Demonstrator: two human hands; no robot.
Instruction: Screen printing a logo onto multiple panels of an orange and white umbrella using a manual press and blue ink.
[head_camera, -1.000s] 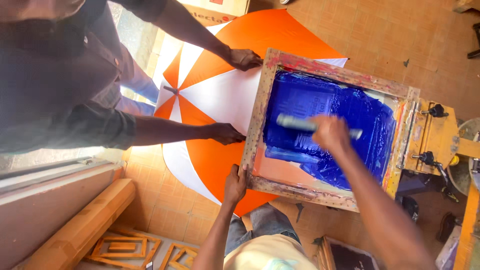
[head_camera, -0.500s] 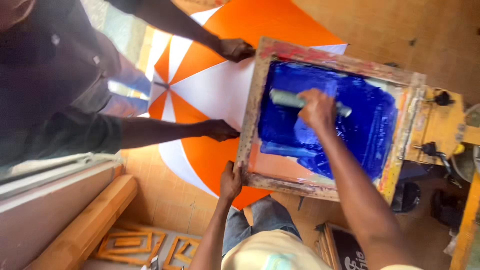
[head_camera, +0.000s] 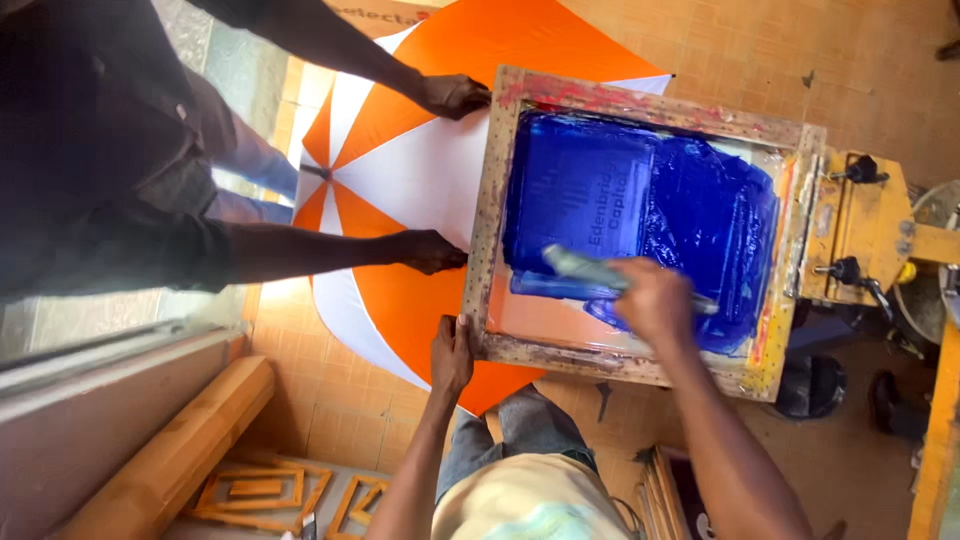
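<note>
Right hand (head_camera: 655, 300) closed around grey bar-shaped squeegee (head_camera: 600, 272), fingers wrapped tight, blade lying across blue-inked mesh inside worn rectangular wooden screen frame (head_camera: 485, 230). Left hand (head_camera: 452, 352) clamped on frame's near corner, fingers curled over the wood edge. Frame lying flat over orange-and-white fabric umbrella canopy (head_camera: 400, 190), right end fixed to yellow hinged clamp bracket (head_camera: 850, 230). Two hands of another person, upper (head_camera: 452, 95) and lower (head_camera: 428, 250), pressed on canopy beside frame, cloth pulled taut.

For a clean pull, probably: even downward pressure, steady blade angle, one unbroken stroke, frame pinned flat, fabric kept taut under the mesh.

Ink thick, glossy, streaked in ridges; bare pale-orange mesh patch near lower edge. Frame wood rough, paint-stained red and blue. Canopy smooth, in wedge-shaped panels. Floor of tan tiles (head_camera: 780, 50).
</note>
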